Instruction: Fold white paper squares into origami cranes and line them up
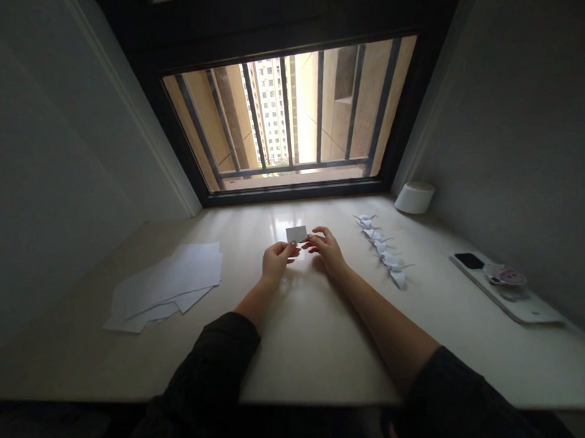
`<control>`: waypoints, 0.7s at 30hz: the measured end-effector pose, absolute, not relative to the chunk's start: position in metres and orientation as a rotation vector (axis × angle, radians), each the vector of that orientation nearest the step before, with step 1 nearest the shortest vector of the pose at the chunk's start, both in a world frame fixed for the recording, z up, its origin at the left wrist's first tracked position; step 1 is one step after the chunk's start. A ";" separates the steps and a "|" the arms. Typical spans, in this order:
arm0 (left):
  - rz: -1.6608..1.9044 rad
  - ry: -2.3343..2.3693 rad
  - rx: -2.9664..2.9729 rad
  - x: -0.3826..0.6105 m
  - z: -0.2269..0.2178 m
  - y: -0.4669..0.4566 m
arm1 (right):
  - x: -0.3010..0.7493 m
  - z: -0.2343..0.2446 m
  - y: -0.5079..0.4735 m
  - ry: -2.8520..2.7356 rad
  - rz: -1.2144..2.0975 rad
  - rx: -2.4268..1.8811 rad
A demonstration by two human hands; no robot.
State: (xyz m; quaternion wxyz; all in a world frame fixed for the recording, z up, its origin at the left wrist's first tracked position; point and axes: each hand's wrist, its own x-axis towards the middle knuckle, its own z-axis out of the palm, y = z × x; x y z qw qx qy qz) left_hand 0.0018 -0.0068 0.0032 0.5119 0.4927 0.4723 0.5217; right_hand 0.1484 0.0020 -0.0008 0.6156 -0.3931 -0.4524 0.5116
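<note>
A small folded piece of white paper (296,233) stands just above the pale desk (305,331), in the middle. My left hand (277,260) pinches its lower left edge. The fingertips of my right hand (326,246) pinch the lower right corner. Both forearms reach in from the bottom of the view in dark sleeves pushed up. To the right of my right hand, several small folded white paper cranes (383,251) lie in a row on the desk.
A loose stack of white paper sheets (169,284) lies on the left. A white round container (414,197) stands at the back right corner. A phone with a small round item (505,284) lies at the right. A barred window (290,119) is straight ahead.
</note>
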 end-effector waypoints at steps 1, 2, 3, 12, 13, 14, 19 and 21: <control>1.260 1.140 1.181 0.002 0.003 -0.007 | 0.149 -0.001 0.002 -1.055 1.162 -0.908; 1.260 1.141 1.179 0.002 0.003 -0.007 | 0.149 -0.001 0.002 -1.062 1.146 -0.910; 1.259 1.139 1.179 0.002 0.004 -0.007 | 0.149 0.000 0.001 -1.061 1.136 -0.911; 1.220 1.130 1.260 0.003 0.004 -0.008 | 0.146 0.001 -0.001 -1.078 1.070 -0.919; 1.201 1.129 1.305 0.003 0.004 -0.009 | 0.147 0.000 0.000 -1.083 1.051 -0.920; 1.183 1.134 1.354 0.003 0.003 -0.009 | 0.148 -0.001 0.001 -1.085 1.033 -0.921; 1.215 1.175 1.474 0.000 0.002 -0.008 | 0.152 -0.010 0.009 -1.136 0.959 -0.964; 1.248 1.147 1.468 0.000 0.003 -0.007 | 0.153 -0.011 0.009 -1.228 0.922 -0.996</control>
